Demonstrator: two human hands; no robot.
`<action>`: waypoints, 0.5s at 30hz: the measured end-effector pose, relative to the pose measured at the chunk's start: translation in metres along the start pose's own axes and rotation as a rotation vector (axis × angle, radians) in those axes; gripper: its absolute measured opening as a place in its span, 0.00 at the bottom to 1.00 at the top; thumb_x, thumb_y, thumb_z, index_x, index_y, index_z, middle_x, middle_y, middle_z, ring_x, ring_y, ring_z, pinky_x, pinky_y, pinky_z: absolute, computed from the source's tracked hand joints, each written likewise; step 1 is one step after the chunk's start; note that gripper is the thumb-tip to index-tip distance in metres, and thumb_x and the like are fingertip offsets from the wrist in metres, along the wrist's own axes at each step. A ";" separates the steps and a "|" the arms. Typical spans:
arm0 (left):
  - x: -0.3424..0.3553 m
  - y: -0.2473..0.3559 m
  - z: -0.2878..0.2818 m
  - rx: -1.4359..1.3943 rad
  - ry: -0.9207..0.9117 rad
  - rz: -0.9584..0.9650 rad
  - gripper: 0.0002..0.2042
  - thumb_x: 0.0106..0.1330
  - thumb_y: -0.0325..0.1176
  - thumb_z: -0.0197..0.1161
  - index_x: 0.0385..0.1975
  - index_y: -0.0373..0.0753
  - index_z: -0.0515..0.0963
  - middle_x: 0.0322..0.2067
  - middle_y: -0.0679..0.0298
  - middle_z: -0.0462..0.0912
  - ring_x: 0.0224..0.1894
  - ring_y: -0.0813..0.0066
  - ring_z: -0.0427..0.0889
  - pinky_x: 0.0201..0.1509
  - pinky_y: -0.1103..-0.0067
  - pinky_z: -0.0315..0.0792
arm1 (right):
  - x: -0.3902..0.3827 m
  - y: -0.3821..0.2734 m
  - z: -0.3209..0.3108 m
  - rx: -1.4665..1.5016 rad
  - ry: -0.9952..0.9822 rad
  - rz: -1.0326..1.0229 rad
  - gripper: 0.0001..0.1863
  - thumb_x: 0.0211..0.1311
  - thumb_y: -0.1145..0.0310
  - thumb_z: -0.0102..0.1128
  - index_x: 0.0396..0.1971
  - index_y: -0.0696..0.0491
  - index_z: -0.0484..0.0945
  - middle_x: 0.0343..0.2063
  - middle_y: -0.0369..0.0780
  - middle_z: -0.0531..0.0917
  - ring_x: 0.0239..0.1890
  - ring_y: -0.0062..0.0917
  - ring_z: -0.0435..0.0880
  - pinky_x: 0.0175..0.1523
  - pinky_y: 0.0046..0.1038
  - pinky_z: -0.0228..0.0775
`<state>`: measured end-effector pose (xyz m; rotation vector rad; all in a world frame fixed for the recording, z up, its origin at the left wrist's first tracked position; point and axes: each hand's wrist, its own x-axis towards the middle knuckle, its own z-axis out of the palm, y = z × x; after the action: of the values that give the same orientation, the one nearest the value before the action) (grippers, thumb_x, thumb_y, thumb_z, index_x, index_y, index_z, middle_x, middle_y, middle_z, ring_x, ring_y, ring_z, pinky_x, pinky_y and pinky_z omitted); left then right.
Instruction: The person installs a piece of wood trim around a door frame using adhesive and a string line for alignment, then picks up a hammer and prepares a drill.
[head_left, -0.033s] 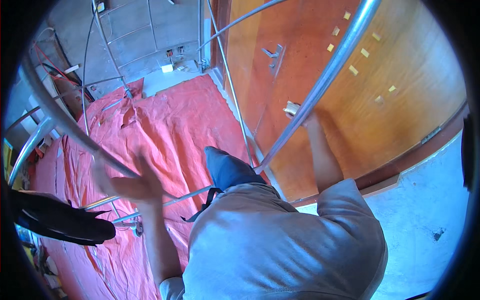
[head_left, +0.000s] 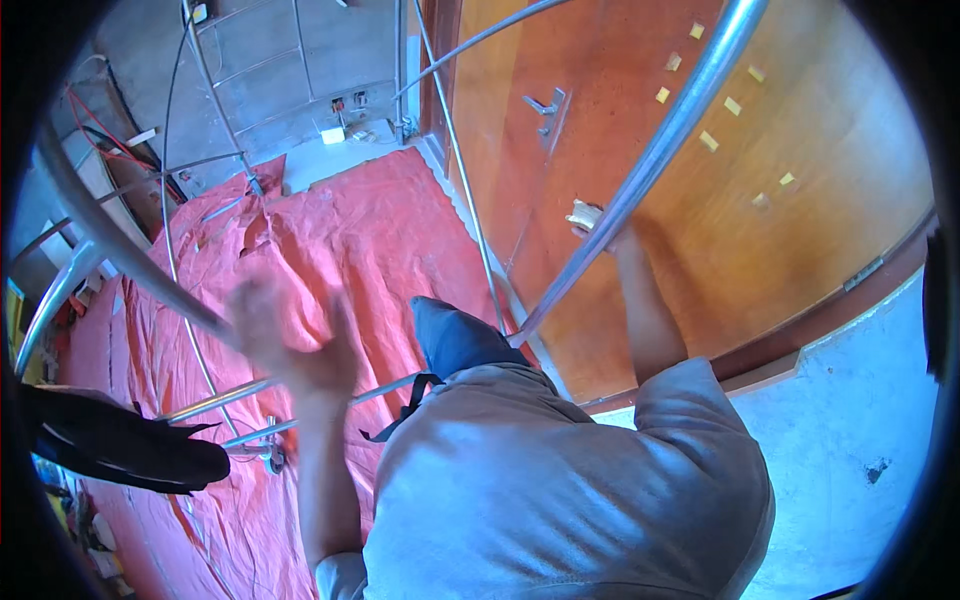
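Pressing a small pale pad (head_left: 584,214) against the wooden door (head_left: 800,130) at upper centre, the right hand (head_left: 600,232) seems closed on it mid-rub, most door surface apparently left, while the blurred left hand (head_left: 290,345) hangs open, empty.

Floor (head_left: 860,440): pale grey concrete at right, w/ a dark spot. Red tarp (head_left: 350,250) covers most of the left side, wrinkled, edge running along the base of the wooden door (head_left: 800,130). On the tarp: metal scaffold frame (head_left: 250,395), its small wheel (head_left: 275,460) resting on the sheet. Beyond the tarp's far edge, bare floor w/ small white box (head_left: 332,135) near the wall.
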<state>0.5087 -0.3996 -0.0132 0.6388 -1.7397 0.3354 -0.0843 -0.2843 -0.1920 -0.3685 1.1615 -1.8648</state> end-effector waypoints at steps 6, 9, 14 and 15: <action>-0.009 0.073 0.191 -0.811 -0.792 0.074 0.38 0.59 0.34 0.73 0.70 0.39 0.62 0.69 0.42 0.59 0.70 0.43 0.64 0.72 0.60 0.64 | 0.035 -0.027 0.026 -0.120 -0.307 0.160 0.19 0.74 0.54 0.52 0.51 0.52 0.78 0.51 0.42 0.83 0.53 0.39 0.82 0.56 0.47 0.78; -0.021 0.098 0.284 -0.805 -0.828 0.280 0.43 0.57 0.36 0.74 0.72 0.38 0.58 0.72 0.40 0.55 0.70 0.38 0.61 0.71 0.58 0.65 | 0.035 -0.017 0.067 -0.194 -0.298 0.189 0.18 0.75 0.54 0.51 0.48 0.52 0.79 0.44 0.41 0.85 0.43 0.34 0.86 0.47 0.40 0.81; 0.001 0.151 0.356 -0.883 -0.847 0.432 0.38 0.56 0.37 0.72 0.67 0.37 0.63 0.61 0.44 0.67 0.60 0.43 0.71 0.60 0.58 0.72 | 0.002 -0.026 0.067 -0.014 -0.258 0.168 0.14 0.76 0.57 0.51 0.42 0.51 0.78 0.35 0.36 0.82 0.38 0.26 0.83 0.44 0.32 0.78; -0.010 0.154 0.373 -0.836 -0.803 0.444 0.37 0.56 0.37 0.72 0.66 0.37 0.64 0.59 0.46 0.70 0.59 0.46 0.73 0.58 0.59 0.73 | 0.003 -0.020 0.062 -0.050 -0.193 0.160 0.13 0.76 0.57 0.51 0.42 0.51 0.78 0.35 0.36 0.82 0.39 0.26 0.82 0.45 0.32 0.77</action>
<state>0.1229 -0.4735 -0.1057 -0.2912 -2.5334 -0.4198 -0.0574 -0.3185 -0.1438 -0.4598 1.0753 -1.6267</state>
